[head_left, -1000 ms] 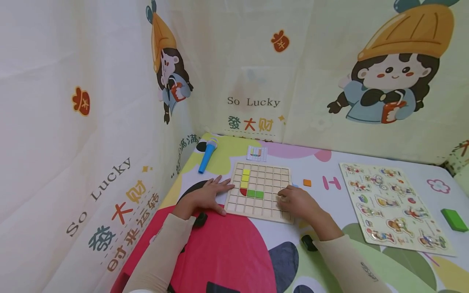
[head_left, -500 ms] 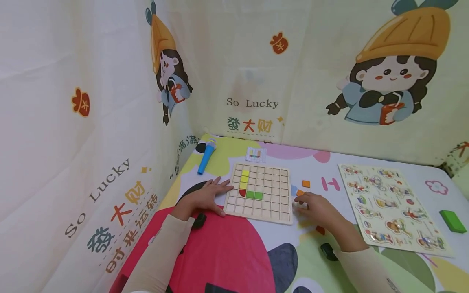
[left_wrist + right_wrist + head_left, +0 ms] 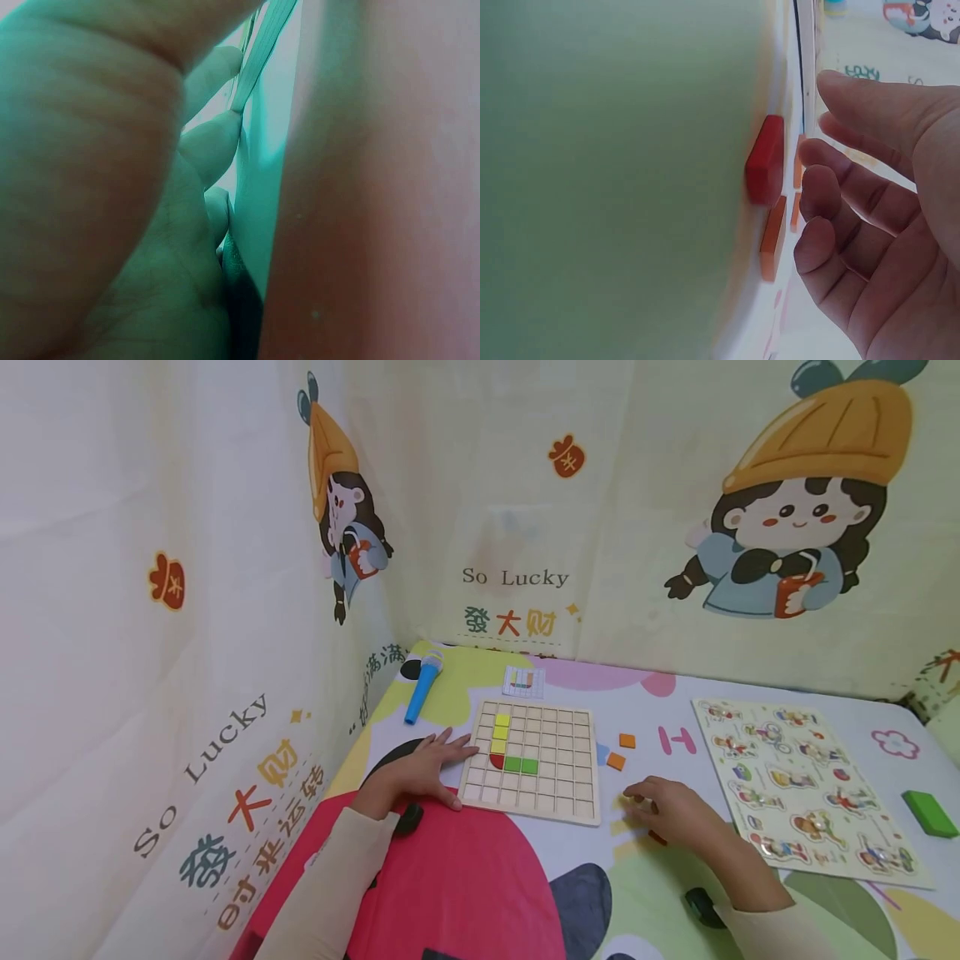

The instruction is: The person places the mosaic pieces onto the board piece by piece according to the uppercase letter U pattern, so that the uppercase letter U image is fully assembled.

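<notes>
My left hand [image 3: 416, 772] lies with spread fingers against the left edge of a wooden grid board [image 3: 558, 795]; in the left wrist view its fingertips [image 3: 217, 150] touch that edge. On the board, a column of yellow tiles [image 3: 500, 733] meets a red rounded corner tile [image 3: 497, 762] and green tiles [image 3: 521, 765]. Right of the board, my right hand [image 3: 675, 810] hovers low over the cloth, fingers loosely bent, holding nothing. A red tile [image 3: 767, 161] lies close by, mostly hidden under the hand in the head view. Orange tiles [image 3: 616, 762] lie beyond its fingertips.
Behind the board is a small pattern card [image 3: 522, 682], with a blue toy microphone [image 3: 423, 689] at back left. A picture puzzle board [image 3: 810, 785] stands to the right, then a green block [image 3: 930, 812]. Printed curtains [image 3: 525, 527] enclose the left and back.
My right hand has drawn back from the board's right side, moving right and toward me, uncovering an orange tile. The left hand keeps its place at the board.
</notes>
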`<state>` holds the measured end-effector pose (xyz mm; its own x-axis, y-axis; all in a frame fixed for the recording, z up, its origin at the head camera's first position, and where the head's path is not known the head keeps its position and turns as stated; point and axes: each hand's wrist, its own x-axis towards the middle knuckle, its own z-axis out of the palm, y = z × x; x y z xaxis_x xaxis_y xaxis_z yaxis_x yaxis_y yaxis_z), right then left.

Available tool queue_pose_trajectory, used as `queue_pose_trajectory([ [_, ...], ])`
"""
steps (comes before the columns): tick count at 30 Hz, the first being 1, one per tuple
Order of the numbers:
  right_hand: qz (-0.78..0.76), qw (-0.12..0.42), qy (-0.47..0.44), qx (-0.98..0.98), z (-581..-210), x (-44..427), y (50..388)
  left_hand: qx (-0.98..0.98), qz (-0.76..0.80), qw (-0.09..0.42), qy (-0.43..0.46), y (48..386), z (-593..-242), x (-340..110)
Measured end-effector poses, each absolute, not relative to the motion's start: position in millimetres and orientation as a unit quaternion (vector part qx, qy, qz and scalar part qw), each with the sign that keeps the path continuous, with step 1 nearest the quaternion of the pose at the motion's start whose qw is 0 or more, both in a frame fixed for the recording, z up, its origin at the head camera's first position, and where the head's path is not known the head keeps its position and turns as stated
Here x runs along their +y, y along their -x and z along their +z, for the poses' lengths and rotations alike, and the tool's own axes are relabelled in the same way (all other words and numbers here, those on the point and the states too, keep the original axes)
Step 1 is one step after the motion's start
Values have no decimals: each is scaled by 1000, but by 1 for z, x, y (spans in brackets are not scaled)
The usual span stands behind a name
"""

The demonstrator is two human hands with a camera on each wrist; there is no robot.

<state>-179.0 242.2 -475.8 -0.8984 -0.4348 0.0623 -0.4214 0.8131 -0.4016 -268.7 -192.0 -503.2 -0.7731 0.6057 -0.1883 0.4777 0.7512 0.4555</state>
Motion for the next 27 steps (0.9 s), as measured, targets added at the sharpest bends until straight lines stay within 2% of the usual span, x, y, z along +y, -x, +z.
queue_pose_trajectory([
  [6, -203, 6, 254, 946, -480, 256, 166, 917, 208, 168, -295, 265, -505, -192],
  [17, -227, 8, 238, 944, -485, 272, 155, 916, 209, 164, -299, 265, -503, -193],
  [27, -222, 46, 220, 949, -480, 277, 146, 917, 212, 160, -298, 266, -502, -193],
])
